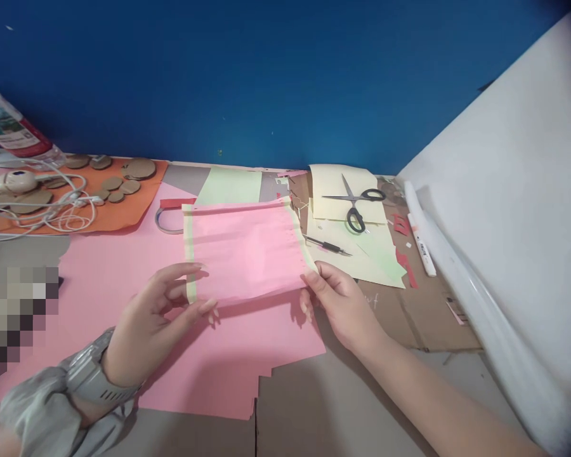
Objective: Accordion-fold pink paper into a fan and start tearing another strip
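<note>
A rectangular pink paper sheet (247, 254) with pale yellow-green strips along its left and right edges is stretched between my hands. Faint creases cross it. My left hand (147, 324) is at its lower left corner, with the index finger over the front and the thumb along the bottom edge; the other fingertips are partly hidden. At the lower right corner, my right hand (342, 301) pinches the sheet between thumb and fingers. Beneath lies a larger pink paper (228, 368). A black pen (328, 245) lies just right of the held sheet.
Black-handled scissors (354, 202) lie on cream paper (326, 181). A white marker (422, 244) is at right, beside a rolled clear plastic sheet (457, 292). At left are white earphones (78, 203), cardboard discs (140, 168), orange paper (137, 212) and a bottle (16, 127). A tape roll (164, 222) sits behind the sheet.
</note>
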Demonstrator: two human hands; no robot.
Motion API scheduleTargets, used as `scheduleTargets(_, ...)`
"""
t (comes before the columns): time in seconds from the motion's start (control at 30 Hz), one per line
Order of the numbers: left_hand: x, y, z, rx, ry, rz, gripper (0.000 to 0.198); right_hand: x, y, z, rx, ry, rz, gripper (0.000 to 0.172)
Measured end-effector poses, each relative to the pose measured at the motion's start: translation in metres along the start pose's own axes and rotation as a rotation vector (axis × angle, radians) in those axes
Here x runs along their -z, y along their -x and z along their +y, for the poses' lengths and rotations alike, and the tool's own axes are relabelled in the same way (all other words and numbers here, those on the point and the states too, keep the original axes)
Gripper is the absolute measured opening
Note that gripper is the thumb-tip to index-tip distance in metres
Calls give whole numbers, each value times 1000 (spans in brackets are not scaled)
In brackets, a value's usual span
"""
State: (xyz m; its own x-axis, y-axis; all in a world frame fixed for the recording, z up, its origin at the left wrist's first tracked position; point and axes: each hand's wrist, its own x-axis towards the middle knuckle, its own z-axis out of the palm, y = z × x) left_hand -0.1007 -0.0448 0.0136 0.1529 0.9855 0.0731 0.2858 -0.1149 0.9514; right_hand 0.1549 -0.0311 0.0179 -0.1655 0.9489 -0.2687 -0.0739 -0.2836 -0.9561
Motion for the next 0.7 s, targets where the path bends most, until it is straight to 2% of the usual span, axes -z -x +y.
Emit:
scheduleTargets(0.2, 0, -4, 7, 57, 109, -7, 33, 2, 5, -2, 70, 148, 56, 34)
scheduleTargets(0.5, -6, 3, 16, -16, 139, 219, 36, -4, 15, -4, 174, 188, 118, 37)
scheduleTargets(0.57, -6, 4, 15, -17, 121, 217, 36, -5, 16, -4, 195, 186, 132, 37)
scheduleTargets(0.7, 1, 3, 8, -4, 15, 140, 37, -4, 16, -3, 225, 202, 135, 34)
